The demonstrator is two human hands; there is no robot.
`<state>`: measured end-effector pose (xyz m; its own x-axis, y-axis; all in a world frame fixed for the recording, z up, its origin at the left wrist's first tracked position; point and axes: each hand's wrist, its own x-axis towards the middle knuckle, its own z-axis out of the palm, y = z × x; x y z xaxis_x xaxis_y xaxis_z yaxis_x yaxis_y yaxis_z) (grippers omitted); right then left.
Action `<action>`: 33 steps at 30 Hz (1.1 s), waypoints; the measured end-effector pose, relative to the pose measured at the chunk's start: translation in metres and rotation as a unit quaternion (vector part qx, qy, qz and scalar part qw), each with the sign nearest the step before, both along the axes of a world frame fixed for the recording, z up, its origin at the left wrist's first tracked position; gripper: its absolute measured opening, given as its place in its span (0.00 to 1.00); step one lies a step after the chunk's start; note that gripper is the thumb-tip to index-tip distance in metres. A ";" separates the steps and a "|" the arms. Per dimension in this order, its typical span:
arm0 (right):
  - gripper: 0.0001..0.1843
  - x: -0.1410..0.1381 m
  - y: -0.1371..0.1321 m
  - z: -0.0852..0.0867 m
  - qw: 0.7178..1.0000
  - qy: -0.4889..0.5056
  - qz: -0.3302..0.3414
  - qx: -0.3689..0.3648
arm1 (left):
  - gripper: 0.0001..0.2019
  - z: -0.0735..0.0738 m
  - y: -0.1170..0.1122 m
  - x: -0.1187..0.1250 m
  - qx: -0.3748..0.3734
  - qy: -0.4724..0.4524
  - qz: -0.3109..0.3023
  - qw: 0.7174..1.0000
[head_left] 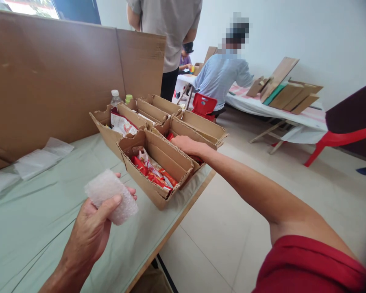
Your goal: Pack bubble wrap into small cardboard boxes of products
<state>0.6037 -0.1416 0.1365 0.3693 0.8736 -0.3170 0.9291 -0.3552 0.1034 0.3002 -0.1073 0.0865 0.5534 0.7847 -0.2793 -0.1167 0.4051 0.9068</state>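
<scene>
My left hand (93, 230) holds a piece of white bubble wrap (111, 196) above the pale green table cover (33, 228), thumb pressed on its front. My right hand (187, 145) reaches into a cardboard box (186, 130) at the table's right edge; its fingers are hidden inside the box beside something red. A nearer open cardboard box (158, 167) between my hands holds several red snack packets (154, 173).
More open cardboard boxes (131, 118) hold white and red packets, with two bottles (116, 97) behind. A tall cardboard sheet (49, 77) walls the table's far side. Folded white bags (36, 160) lie at left. A person stands behind; another sits at a table (277, 108) with cardboard pieces.
</scene>
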 end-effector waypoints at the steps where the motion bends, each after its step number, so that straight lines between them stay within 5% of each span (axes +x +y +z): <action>1: 0.16 0.001 0.000 0.002 1.000 -0.002 0.000 0.009 | 0.33 -0.001 0.000 -0.001 0.002 -0.001 0.002 1.000; 5: 0.13 0.012 -0.017 0.033 0.981 0.006 -0.010 0.193 | 0.20 0.007 0.005 -0.005 0.061 -0.018 -0.019 0.998; 8: 0.10 -0.002 -0.039 0.068 0.908 0.060 0.016 0.414 | 0.16 0.027 0.006 0.005 0.149 -0.100 -0.011 0.984; 10: 0.08 -0.031 -0.047 0.085 0.871 0.114 0.062 0.474 | 0.13 0.043 0.002 0.023 0.191 -0.153 0.004 0.970; 13: 0.08 -0.072 -0.043 0.094 0.847 0.220 0.139 0.464 | 0.14 0.058 -0.006 0.052 0.195 -0.180 -0.017 0.964; 15: 0.10 -0.068 -0.035 0.093 0.840 0.263 0.151 0.450 | 0.17 0.060 -0.007 0.062 0.176 -0.189 -0.023 0.966; 19: 0.13 0.031 -0.032 0.079 0.872 0.179 0.015 0.455 | 0.27 0.051 0.012 0.039 0.162 -0.171 0.049 0.971; 21: 0.11 0.087 -0.036 0.064 0.923 0.107 -0.096 0.358 | 0.40 0.043 0.027 0.016 0.157 -0.132 0.058 0.977; 24: 0.15 0.129 -0.037 0.036 0.959 0.104 -0.127 0.230 | 0.47 0.027 0.043 -0.010 0.134 -0.082 0.029 0.987; 29: 0.07 0.119 -0.014 0.010 0.972 0.088 -0.064 0.206 | 0.46 0.000 0.052 -0.025 0.069 -0.029 0.012 0.997; 33: 0.21 0.117 0.001 0.009 0.973 0.091 -0.048 0.205 | 0.36 -0.010 0.057 -0.033 0.050 -0.014 0.031 0.998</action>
